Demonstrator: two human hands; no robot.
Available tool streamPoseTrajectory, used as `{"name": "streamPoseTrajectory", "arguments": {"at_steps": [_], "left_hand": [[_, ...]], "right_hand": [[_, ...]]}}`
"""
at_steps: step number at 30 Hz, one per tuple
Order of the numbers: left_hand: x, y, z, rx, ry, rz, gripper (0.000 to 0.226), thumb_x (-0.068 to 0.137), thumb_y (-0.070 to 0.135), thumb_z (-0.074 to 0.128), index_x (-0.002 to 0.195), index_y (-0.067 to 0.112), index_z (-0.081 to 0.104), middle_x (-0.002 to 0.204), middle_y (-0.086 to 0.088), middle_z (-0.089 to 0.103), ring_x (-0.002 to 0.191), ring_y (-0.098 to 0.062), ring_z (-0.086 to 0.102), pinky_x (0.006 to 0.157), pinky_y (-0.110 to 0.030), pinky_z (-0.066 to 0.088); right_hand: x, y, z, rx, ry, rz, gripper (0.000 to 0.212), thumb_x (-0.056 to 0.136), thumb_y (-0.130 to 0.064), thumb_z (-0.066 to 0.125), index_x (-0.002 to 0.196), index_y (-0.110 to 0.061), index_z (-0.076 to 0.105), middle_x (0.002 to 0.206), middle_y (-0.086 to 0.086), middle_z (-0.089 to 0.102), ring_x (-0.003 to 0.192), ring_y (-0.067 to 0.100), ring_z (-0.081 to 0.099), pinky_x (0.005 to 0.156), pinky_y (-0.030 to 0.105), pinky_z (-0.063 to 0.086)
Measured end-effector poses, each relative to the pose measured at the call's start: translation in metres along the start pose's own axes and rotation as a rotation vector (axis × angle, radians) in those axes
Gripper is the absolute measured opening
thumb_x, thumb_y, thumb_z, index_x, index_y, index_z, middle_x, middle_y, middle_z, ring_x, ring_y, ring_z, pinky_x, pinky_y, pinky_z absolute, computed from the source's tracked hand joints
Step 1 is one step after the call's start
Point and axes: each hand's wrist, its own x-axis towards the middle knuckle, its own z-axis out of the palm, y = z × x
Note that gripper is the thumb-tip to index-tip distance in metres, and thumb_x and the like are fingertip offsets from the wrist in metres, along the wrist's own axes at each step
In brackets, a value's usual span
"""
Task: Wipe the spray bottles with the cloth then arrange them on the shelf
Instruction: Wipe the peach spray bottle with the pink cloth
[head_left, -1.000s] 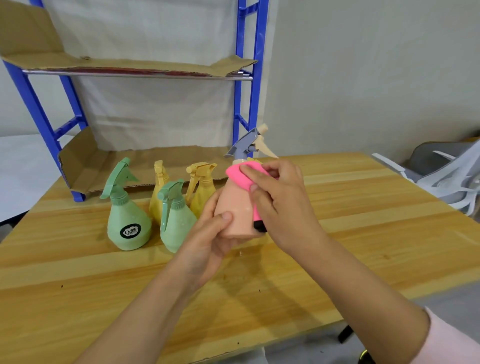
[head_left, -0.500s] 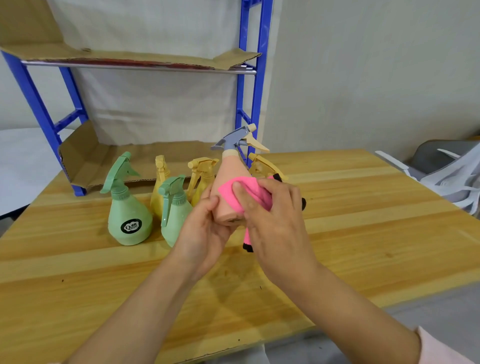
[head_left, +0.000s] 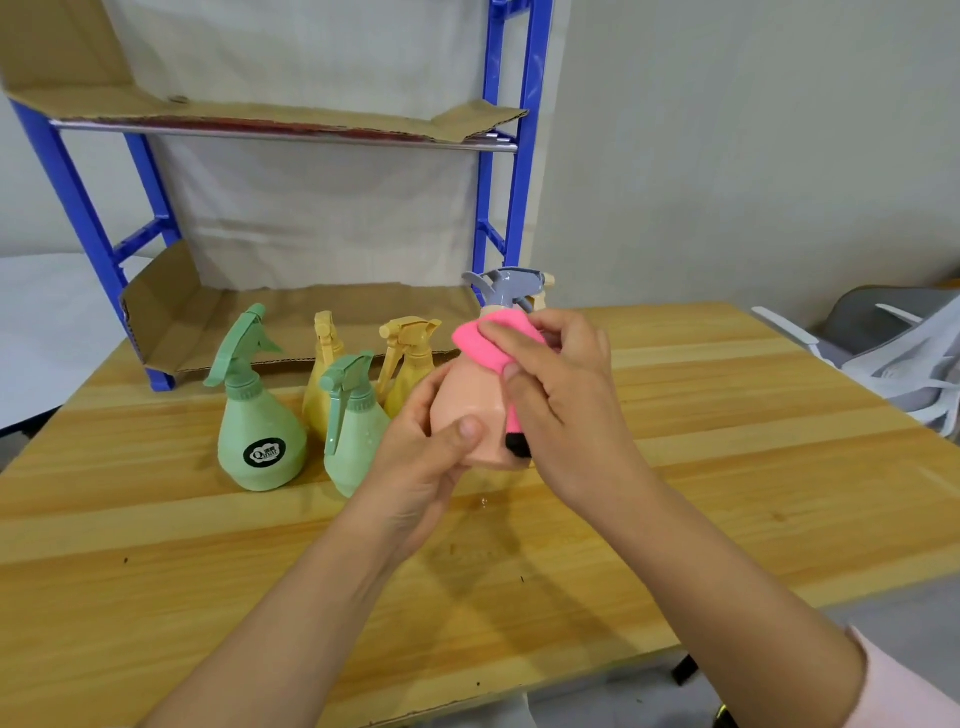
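Observation:
My left hand (head_left: 421, 457) grips the base of a peach spray bottle (head_left: 470, 400) with a grey trigger head, held upright above the wooden table (head_left: 727, 467). My right hand (head_left: 561, 395) presses a pink cloth (head_left: 485, 343) against the bottle's neck and right side. To the left on the table stand a large green bottle (head_left: 260, 431), a smaller green bottle (head_left: 353, 431) and two yellow bottles (head_left: 324, 374) (head_left: 410, 364). Behind them is the blue shelf (head_left: 511, 171), its levels lined with cardboard (head_left: 291, 322).
A grey and white chair (head_left: 893, 353) stands off the table's right end. A white surface (head_left: 47, 312) lies left of the shelf. A few water drops sit on the table below the held bottle.
The peach bottle has been turned back upright from its tilt, and its nozzle has swung round. My right hand has slid the cloth from the bottle's body up to its neck.

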Motion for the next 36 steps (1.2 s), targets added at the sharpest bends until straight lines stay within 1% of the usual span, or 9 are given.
{"name": "streamPoseTrajectory", "arguments": {"at_steps": [5, 11, 15, 19, 22, 25, 30, 33, 36], "left_hand": [[0.004, 0.004, -0.001, 0.087, 0.124, 0.027, 0.1, 0.055, 0.071, 0.069, 0.129, 0.007, 0.052, 0.118, -0.013, 0.064, 0.104, -0.024, 0.063, 0.079, -0.032, 0.056], [0.005, 0.012, 0.009, 0.01, 0.201, -0.074, 0.061, 0.097, 0.051, 0.022, 0.108, 0.006, 0.062, 0.096, -0.015, 0.073, 0.095, -0.024, 0.069, 0.084, -0.038, 0.054], [0.005, 0.016, 0.01, -0.104, 0.215, -0.104, 0.043, 0.1, 0.031, 0.032, 0.121, 0.001, 0.055, 0.108, -0.018, 0.068, 0.101, -0.027, 0.066, 0.09, -0.041, 0.052], [0.006, 0.015, 0.009, -0.216, 0.151, -0.09, 0.033, 0.088, 0.031, 0.047, 0.112, 0.012, 0.059, 0.098, -0.011, 0.072, 0.091, -0.021, 0.069, 0.086, -0.038, 0.053], [0.005, 0.015, 0.008, -0.234, 0.136, -0.098, 0.038, 0.085, 0.033, 0.051, 0.117, 0.015, 0.058, 0.103, -0.009, 0.071, 0.092, -0.021, 0.068, 0.085, -0.04, 0.053], [0.005, 0.013, 0.007, -0.237, 0.12, -0.102, 0.052, 0.081, 0.033, 0.056, 0.13, 0.018, 0.052, 0.113, -0.007, 0.066, 0.091, -0.019, 0.067, 0.069, -0.034, 0.058], [0.006, 0.006, 0.008, -0.116, 0.087, -0.067, 0.049, 0.085, 0.046, 0.05, 0.129, 0.027, 0.053, 0.118, -0.005, 0.065, 0.095, -0.021, 0.065, 0.07, -0.04, 0.058], [0.007, 0.007, 0.01, -0.101, 0.089, -0.041, 0.055, 0.083, 0.055, 0.042, 0.13, 0.027, 0.052, 0.112, -0.004, 0.067, 0.089, -0.018, 0.067, 0.065, -0.038, 0.058], [0.009, 0.01, 0.009, -0.068, 0.141, -0.064, 0.059, 0.082, 0.057, 0.038, 0.127, 0.023, 0.056, 0.104, -0.005, 0.069, 0.081, -0.015, 0.067, 0.059, -0.032, 0.056]], "right_hand": [[-0.028, 0.003, 0.014, -0.09, 0.101, -0.134, 0.04, 0.094, -0.02, 0.042, 0.131, -0.02, 0.058, 0.127, 0.005, 0.041, 0.116, 0.019, 0.035, 0.101, 0.017, 0.029], [-0.047, 0.009, 0.026, -0.137, 0.232, -0.3, 0.033, 0.097, -0.015, 0.048, 0.128, -0.018, 0.06, 0.125, 0.011, 0.043, 0.114, 0.027, 0.038, 0.105, 0.021, 0.025], [-0.044, 0.011, 0.024, -0.128, 0.272, -0.329, 0.033, 0.095, -0.012, 0.05, 0.126, -0.017, 0.061, 0.124, 0.01, 0.044, 0.114, 0.028, 0.039, 0.106, 0.021, 0.024], [-0.043, 0.015, 0.024, -0.089, 0.278, -0.341, 0.034, 0.095, -0.013, 0.048, 0.127, -0.017, 0.058, 0.124, 0.01, 0.044, 0.115, 0.026, 0.038, 0.105, 0.024, 0.027], [-0.04, 0.014, 0.023, -0.079, 0.262, -0.324, 0.034, 0.096, -0.015, 0.046, 0.128, -0.015, 0.058, 0.124, 0.009, 0.043, 0.114, 0.025, 0.039, 0.104, 0.023, 0.027], [-0.029, 0.009, 0.018, -0.045, 0.2, -0.212, 0.037, 0.096, -0.018, 0.043, 0.129, -0.014, 0.058, 0.126, 0.006, 0.042, 0.115, 0.021, 0.037, 0.103, 0.017, 0.026], [0.007, 0.001, 0.008, 0.002, 0.053, 0.049, 0.042, 0.095, -0.024, 0.039, 0.134, -0.025, 0.054, 0.133, -0.005, 0.033, 0.121, 0.012, 0.027, 0.105, 0.019, 0.026], [0.012, -0.003, 0.007, -0.024, 0.0, 0.033, 0.041, 0.095, -0.02, 0.042, 0.134, -0.026, 0.054, 0.136, 0.0, 0.034, 0.121, 0.015, 0.027, 0.107, 0.028, 0.03], [0.001, -0.006, 0.009, -0.08, 0.005, -0.056, 0.041, 0.095, -0.02, 0.041, 0.132, -0.024, 0.056, 0.133, 0.001, 0.038, 0.12, 0.016, 0.03, 0.104, 0.025, 0.029]]}}
